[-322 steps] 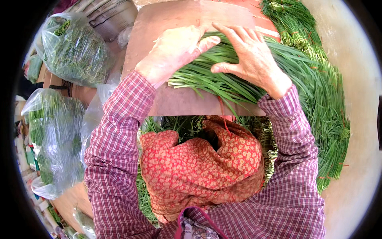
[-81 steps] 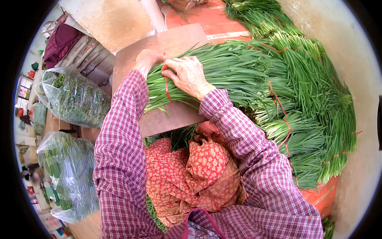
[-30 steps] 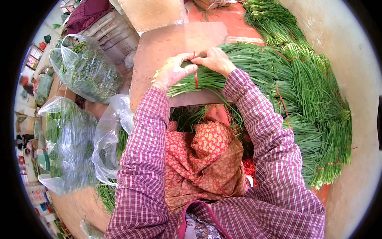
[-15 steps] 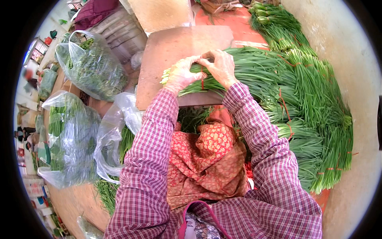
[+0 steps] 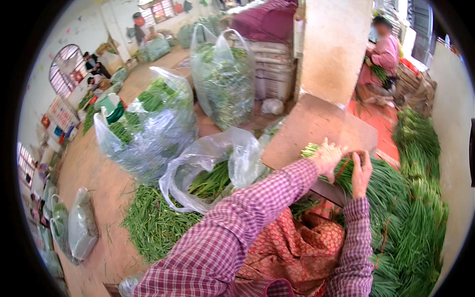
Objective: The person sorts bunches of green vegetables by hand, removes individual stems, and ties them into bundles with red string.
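A bunch of long green garlic chives (image 5: 383,174) lies across a flat brown board (image 5: 297,131), its pale cut ends pointing left. My left hand (image 5: 325,158) is closed over the bunch near those ends, pressing it down. A thin red tie (image 5: 341,169) runs around the stalks between my two hands. Just right of it, my right hand (image 5: 362,174) pinches thumb and fingertips together at the tie's upper end. The leafy part of the bunch runs off to the right under my right hand.
Tied chive bunches (image 5: 415,208) pile along the right wall. An open clear bag (image 5: 217,173) and loose greens (image 5: 153,225) lie left of my left arm. Beyond stand two filled bags (image 5: 153,126) (image 5: 225,74) and a pillar (image 5: 331,49). A person in pink (image 5: 383,54) sits at the far right.
My view has swung left, bringing more of the room into sight. My hands have moved apart: the left stays over the stalks, the right has shifted to the red tie's end.
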{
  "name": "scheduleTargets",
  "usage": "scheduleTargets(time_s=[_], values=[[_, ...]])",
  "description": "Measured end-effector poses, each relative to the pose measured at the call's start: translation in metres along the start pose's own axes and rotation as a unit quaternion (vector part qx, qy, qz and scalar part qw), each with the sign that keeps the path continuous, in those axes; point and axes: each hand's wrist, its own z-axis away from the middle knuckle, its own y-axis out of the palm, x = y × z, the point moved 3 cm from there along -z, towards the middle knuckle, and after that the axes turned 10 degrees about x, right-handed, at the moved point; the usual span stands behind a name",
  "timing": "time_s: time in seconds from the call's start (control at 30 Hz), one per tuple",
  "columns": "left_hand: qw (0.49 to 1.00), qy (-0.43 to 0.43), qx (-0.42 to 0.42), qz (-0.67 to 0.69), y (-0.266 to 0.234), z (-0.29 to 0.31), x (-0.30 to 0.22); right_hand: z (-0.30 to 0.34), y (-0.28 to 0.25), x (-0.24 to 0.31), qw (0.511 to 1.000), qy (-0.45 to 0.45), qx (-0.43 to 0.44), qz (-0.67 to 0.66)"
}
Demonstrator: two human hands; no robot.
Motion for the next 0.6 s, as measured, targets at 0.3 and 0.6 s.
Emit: scheduleTargets(time_s=[0.3,0.6], values=[[0.968,0.051,0.098,0.226,-0.041,0.020,0.046,-0.030,0.030,0.053,0.991,-0.073,0.006,-0.108],[0.990,-0.003,0.029,0.136,-0.020,0.031,0.068,-0.055,0.074,-0.028,0.979,0.026,0.073,-0.186]])
